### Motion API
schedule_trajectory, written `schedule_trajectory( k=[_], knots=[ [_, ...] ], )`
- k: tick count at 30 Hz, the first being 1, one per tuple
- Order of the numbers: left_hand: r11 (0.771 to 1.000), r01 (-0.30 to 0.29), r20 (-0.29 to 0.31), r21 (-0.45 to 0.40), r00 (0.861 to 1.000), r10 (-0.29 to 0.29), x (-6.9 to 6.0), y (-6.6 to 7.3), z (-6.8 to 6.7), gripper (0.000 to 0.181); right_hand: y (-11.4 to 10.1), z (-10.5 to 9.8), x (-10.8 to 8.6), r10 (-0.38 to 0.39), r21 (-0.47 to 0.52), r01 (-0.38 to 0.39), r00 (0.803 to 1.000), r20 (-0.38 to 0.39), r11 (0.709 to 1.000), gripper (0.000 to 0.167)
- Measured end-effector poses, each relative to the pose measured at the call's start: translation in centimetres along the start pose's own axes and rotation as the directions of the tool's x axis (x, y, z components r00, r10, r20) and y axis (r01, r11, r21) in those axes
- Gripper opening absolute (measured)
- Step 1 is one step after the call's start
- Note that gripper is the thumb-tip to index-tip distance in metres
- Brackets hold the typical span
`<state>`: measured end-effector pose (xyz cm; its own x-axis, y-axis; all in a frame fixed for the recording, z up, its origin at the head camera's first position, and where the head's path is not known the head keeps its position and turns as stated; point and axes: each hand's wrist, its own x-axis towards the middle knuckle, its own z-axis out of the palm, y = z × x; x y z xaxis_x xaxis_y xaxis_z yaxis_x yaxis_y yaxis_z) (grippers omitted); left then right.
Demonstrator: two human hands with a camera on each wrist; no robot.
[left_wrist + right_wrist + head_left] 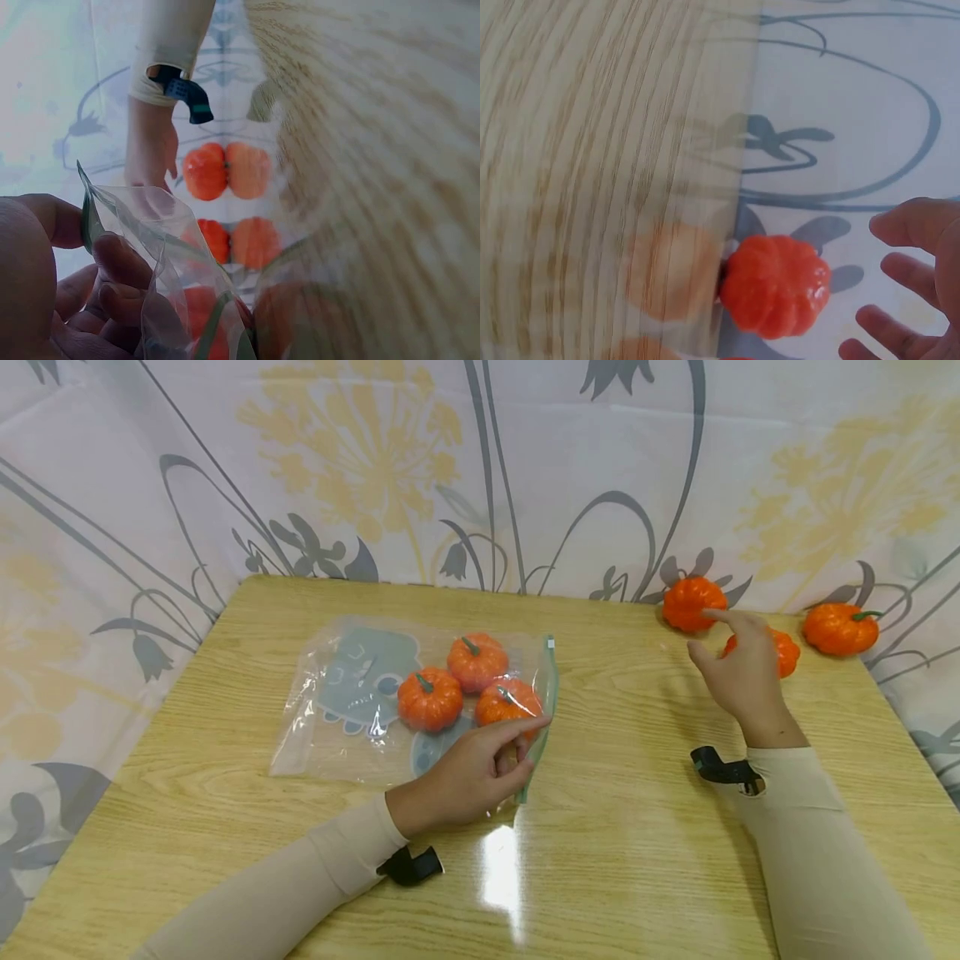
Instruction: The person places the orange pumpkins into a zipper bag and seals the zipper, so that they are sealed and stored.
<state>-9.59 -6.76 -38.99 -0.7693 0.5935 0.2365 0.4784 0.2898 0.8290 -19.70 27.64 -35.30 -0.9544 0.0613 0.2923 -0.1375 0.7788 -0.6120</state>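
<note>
A clear zip bag [296, 747] with a cartoon print lies flat, holding three small orange pumpkins, among them one with a dark green stem [430, 702]. My left hand [467, 777] pinches the green zip edge [88, 217] at the bag's mouth, which gapes in the left wrist view. Over to the right, my right hand [742, 681] hovers with spread fingers, holding nothing. Just beyond its fingertips sits a pumpkin [690, 606], seen apart from the fingers in the right wrist view. Another pumpkin [786, 653] is partly hidden behind this hand.
A third loose pumpkin [840, 630] lies at the far right corner of the wooden table [615, 860]. A flowered cloth [525, 468] hangs behind the table's back edge. A white slider [551, 643] sits at the far end of the bag's zip.
</note>
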Motion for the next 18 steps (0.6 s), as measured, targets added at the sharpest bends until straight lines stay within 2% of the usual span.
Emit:
schedule_trajectory(
  k=[6,13,18],
  knots=[
    [1.0,0.001,-0.002,-0.004,1.0,-0.001,0.0,0.0,0.0,0.05,0.9,-0.5,0.0,0.057,-0.028,-0.057,0.998,-0.006,0.998,0.053],
    [1.0,0.016,0.001,-0.008,1.0,-0.016,0.0,0.0,0.1,0.05,1.9,-1.2,0.3,0.107,-0.114,-0.107,0.994,-0.009,0.988,0.056],
    [1.0,0.012,-0.004,0.007,1.0,-0.012,0.0,-0.1,0.1,0.049,2.8,-1.6,0.4,0.161,-0.128,-0.159,0.987,0.005,0.979,0.062]
  ],
)
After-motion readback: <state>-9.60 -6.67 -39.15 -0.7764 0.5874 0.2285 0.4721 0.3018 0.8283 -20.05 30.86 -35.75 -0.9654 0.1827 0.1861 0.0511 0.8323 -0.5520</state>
